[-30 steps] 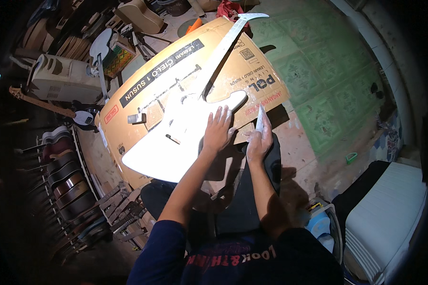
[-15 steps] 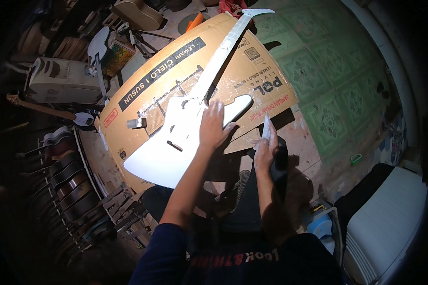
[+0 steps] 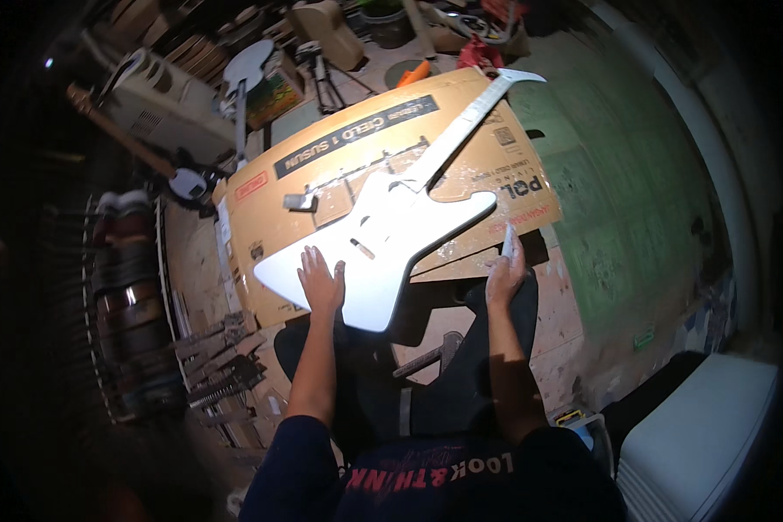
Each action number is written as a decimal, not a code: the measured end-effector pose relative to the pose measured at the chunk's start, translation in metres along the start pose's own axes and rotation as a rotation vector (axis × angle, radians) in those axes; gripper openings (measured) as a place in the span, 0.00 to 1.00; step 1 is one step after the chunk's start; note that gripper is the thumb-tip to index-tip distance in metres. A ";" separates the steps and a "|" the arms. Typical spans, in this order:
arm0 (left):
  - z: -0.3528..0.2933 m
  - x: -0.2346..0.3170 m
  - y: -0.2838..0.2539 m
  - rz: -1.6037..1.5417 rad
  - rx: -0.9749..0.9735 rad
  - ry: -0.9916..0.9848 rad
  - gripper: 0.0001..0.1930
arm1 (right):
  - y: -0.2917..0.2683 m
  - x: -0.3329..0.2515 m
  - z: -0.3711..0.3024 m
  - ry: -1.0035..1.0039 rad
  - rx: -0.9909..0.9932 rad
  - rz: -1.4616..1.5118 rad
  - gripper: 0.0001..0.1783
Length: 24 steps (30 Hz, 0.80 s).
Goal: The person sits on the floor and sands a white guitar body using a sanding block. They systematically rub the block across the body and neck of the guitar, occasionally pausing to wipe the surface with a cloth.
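A white electric guitar (image 3: pixel 387 274) with an angular body lies on a flattened cardboard sheet (image 3: pixel 257 222), its neck pointing to the far right. My left hand (image 3: pixel 322 278) rests flat on the near left part of the body, fingers stretched out. Right of the body, my right hand (image 3: pixel 506 277) is closed on a thin pale piece of sandpaper (image 3: pixel 507 240), held upright and apart from the guitar. A small grey folded piece (image 3: pixel 300 202) lies on the cardboard beyond the body's left side. White dust speckles the cardboard.
Several guitar bodies hang in a rack (image 3: pixel 130 304) at left. A brown-necked guitar (image 3: pixel 187 184) leans nearby, and a pale guitar (image 3: pixel 248 65) stands at the back. Green patterned flooring (image 3: pixel 609 200) stretches along the right; a white ribbed case (image 3: pixel 705 435) sits at the near right.
My left hand has slid from the middle of the guitar body to its near left part. My right hand still holds the sandpaper beside the guitar. The view has shifted.
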<state>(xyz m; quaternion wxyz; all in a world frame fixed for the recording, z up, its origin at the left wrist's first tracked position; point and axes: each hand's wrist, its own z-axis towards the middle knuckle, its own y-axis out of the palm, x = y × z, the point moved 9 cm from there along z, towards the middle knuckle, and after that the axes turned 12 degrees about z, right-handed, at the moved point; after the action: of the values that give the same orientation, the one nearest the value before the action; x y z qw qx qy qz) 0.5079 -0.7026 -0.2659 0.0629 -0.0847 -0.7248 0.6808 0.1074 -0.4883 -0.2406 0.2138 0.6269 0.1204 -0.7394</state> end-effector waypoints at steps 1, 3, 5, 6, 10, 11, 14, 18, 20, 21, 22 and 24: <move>-0.005 -0.022 0.005 -0.005 -0.024 -0.071 0.42 | 0.002 -0.005 -0.003 0.023 0.009 -0.011 0.33; -0.010 -0.062 0.010 -0.031 -0.069 -0.204 0.44 | 0.004 -0.010 -0.006 0.024 0.012 -0.052 0.33; -0.016 -0.101 0.016 -0.082 -0.089 -0.318 0.45 | 0.010 -0.013 -0.010 -0.003 -0.031 -0.045 0.32; -0.019 -0.119 0.020 -0.108 -0.100 -0.375 0.45 | 0.016 -0.016 -0.014 -0.016 -0.052 -0.043 0.32; -0.006 -0.166 0.032 -0.085 -0.200 -0.429 0.48 | 0.028 -0.017 -0.025 -0.018 -0.161 -0.081 0.32; 0.001 -0.173 0.034 -0.041 -0.217 -0.397 0.49 | 0.032 -0.021 -0.028 -0.003 -0.188 -0.083 0.33; 0.020 -0.188 0.037 -0.058 -0.223 -0.419 0.49 | 0.028 -0.009 -0.024 -0.028 -0.196 -0.024 0.33; 0.032 -0.206 0.046 -0.176 -0.227 -0.489 0.50 | 0.026 -0.010 -0.025 0.046 -0.194 -0.057 0.31; 0.041 -0.214 0.047 -0.193 -0.210 -0.537 0.50 | 0.024 -0.005 -0.021 -0.002 -0.188 -0.110 0.32; 0.043 -0.214 0.048 -0.201 -0.204 -0.561 0.51 | 0.022 -0.003 -0.019 -0.003 -0.190 -0.143 0.32; 0.041 -0.211 0.048 -0.189 -0.182 -0.600 0.51 | 0.019 -0.001 -0.017 -0.004 -0.194 -0.175 0.33; 0.040 -0.198 0.041 -0.153 -0.129 -0.667 0.51 | 0.012 0.012 -0.017 0.138 -0.135 -0.110 0.32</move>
<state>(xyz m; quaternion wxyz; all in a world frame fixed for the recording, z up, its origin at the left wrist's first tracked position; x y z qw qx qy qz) 0.6948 -0.7809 -0.3048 -0.1321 0.1932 -0.7514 0.6170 0.1264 -0.4930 -0.2541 0.2061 0.6528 0.2186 -0.6954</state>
